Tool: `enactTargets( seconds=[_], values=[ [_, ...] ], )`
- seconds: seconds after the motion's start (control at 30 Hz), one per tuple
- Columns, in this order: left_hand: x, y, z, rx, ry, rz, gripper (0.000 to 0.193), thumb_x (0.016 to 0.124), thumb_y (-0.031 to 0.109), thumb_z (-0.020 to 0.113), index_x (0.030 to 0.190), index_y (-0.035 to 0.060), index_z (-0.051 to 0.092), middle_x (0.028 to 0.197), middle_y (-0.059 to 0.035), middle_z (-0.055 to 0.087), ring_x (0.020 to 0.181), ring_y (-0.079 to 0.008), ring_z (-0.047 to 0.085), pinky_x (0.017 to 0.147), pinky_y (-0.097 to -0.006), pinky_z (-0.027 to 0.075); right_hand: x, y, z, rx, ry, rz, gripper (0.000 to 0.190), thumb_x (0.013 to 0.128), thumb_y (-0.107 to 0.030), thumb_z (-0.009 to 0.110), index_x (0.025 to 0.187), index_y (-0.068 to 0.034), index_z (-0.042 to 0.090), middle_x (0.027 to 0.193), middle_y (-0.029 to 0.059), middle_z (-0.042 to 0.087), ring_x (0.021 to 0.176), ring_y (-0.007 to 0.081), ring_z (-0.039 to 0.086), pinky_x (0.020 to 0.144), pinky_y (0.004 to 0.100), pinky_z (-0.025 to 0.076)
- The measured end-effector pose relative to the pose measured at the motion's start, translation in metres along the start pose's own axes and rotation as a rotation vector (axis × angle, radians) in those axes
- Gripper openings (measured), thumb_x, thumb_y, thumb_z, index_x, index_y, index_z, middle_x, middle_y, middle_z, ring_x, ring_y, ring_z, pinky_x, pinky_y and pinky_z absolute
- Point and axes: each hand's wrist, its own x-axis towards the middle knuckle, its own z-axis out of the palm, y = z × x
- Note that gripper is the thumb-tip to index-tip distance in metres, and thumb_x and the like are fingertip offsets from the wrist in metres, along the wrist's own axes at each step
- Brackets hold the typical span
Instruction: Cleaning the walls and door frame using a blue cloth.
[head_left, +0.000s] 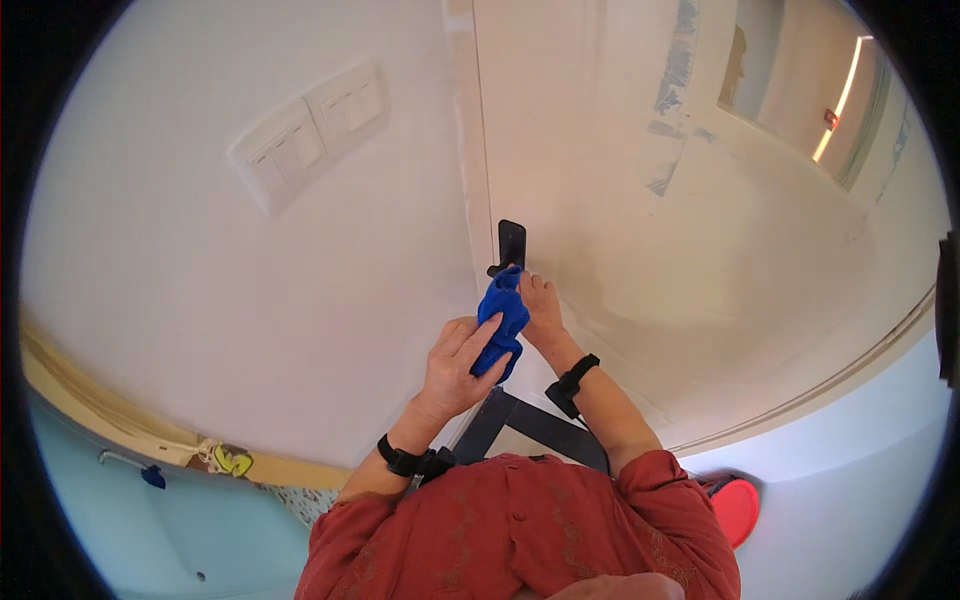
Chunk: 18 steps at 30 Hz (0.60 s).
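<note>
My left hand (461, 364) is closed around a bunched blue cloth (504, 319), which rises in front of the door's edge. Just right of the cloth's upper end, my right hand (540, 300) has its fingers curled beside the dark door handle plate (512, 238). The cloth and fingers cover the handle's lower part, so what the right hand grips does not show clearly. A pale door (600, 225) bears the plate. Both wrists wear black straps with small devices.
White switch panels (311, 139) are on the wall at the left. Worn bluish tape strips (679, 64) cling to the door near its glass pane (802, 82). A red round object (735, 512) lies low at the right. Dark floor strips (540, 424) show below my hands.
</note>
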Motion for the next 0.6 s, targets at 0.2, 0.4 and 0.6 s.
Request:
enactTargets(
  seconds=[0.2, 0.4, 0.6],
  values=[
    [0.009, -0.018, 0.018, -0.098, 0.028, 0.018, 0.054, 0.069, 0.009, 0.076, 0.120, 0.0027, 0.058, 0.098, -0.0166, 0.060, 0.088, -0.0333, 0.059, 0.076, -0.0389, 0.050, -0.009, 0.005, -0.019, 0.181, 0.204, -0.041, 0.047, 0.080, -0.017, 0.058, 0.124, -0.001, 0.051, 0.104, 0.0128, 0.058, 0.098, 0.0263, 0.057, 0.082, 0.0424, 0.043],
    [0.023, -0.021, 0.075, -0.295, -0.042, 0.053, 0.056, 0.068, 0.009, 0.077, 0.120, 0.0013, 0.058, 0.100, -0.0199, 0.061, 0.088, -0.0350, 0.059, 0.076, -0.0394, 0.050, -0.092, 0.022, -0.057, 0.642, 0.042, 0.239, 0.043, 0.075, -0.012, 0.064, 0.116, -0.006, 0.055, 0.118, 0.0180, 0.055, 0.099, 0.0375, 0.057, 0.085, 0.0441, 0.047],
    [0.030, 0.028, 0.143, -0.593, -0.236, 0.151, 0.057, 0.069, 0.007, 0.075, 0.123, 0.0017, 0.056, 0.103, -0.0202, 0.060, 0.090, -0.0343, 0.060, 0.077, -0.0387, 0.050, -0.191, 0.047, -0.115, 0.789, -0.045, 0.515, 0.043, 0.081, -0.008, 0.061, 0.120, -0.001, 0.045, 0.105, 0.0204, 0.055, 0.075, 0.0334, 0.062, 0.065, 0.0404, 0.053]
  ],
)
